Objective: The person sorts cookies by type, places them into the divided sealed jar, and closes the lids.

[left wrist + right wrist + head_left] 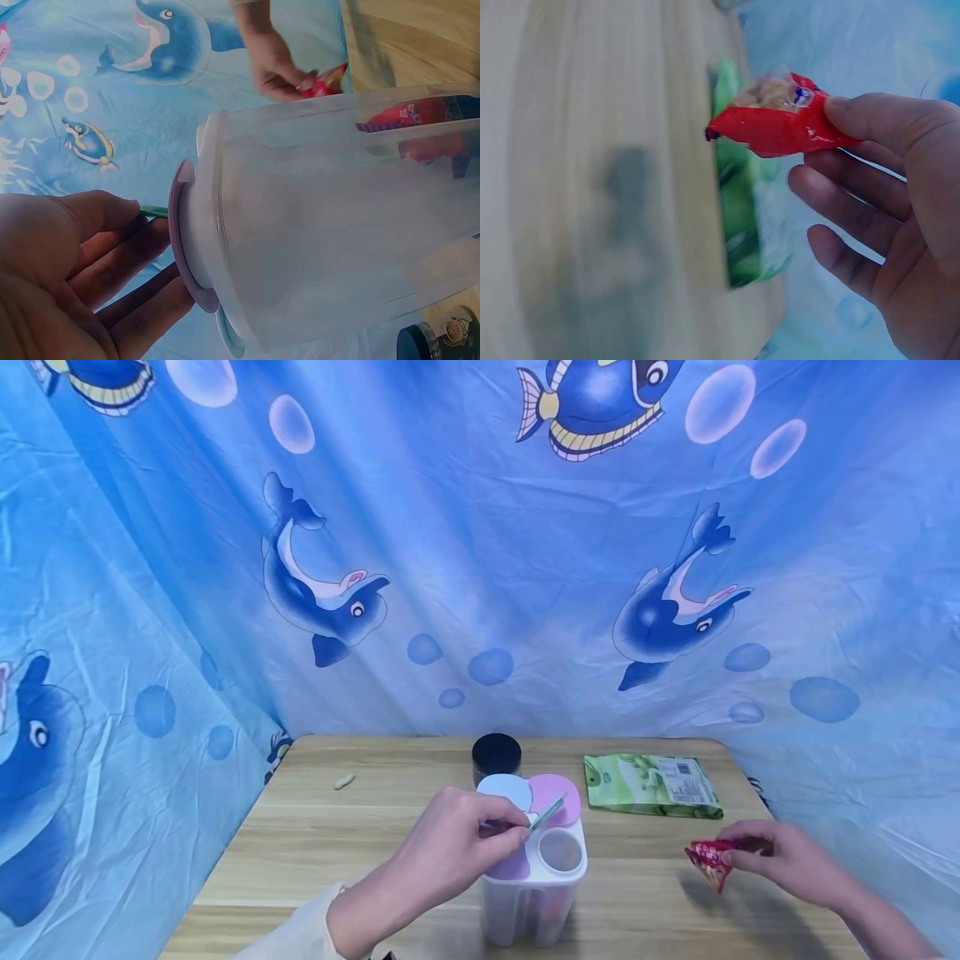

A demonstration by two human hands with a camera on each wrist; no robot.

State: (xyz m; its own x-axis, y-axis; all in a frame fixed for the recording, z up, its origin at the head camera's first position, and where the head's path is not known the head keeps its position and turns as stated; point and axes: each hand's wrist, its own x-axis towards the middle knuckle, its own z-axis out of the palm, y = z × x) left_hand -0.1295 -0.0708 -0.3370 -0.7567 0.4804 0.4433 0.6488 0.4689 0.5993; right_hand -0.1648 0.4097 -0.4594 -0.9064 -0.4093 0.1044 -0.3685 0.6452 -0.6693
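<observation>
Blue sea-creature cloth is hung behind a wooden table (315,852), with places reckoned from the clear lidded container (534,893) at front centre. Left of it, a thin green stick (547,813) is pinched by the left hand (442,852) above the round lids. Right of it, a red snack packet (708,860) is pinched at one edge by the right hand (787,860); it is judged light, crinkly and slippery, best held by a sealed edge.

- A wooden table (360,843) stands before a blue cloth backdrop (480,568) printed with dolphins, fish and bubbles.
- A green packet (651,785) lies flat on the table's far right part.
- A dark jar (496,757) stands at the far middle, upright.
- A small pale scrap (344,781) lies at the far left, well apart from the jar.
</observation>
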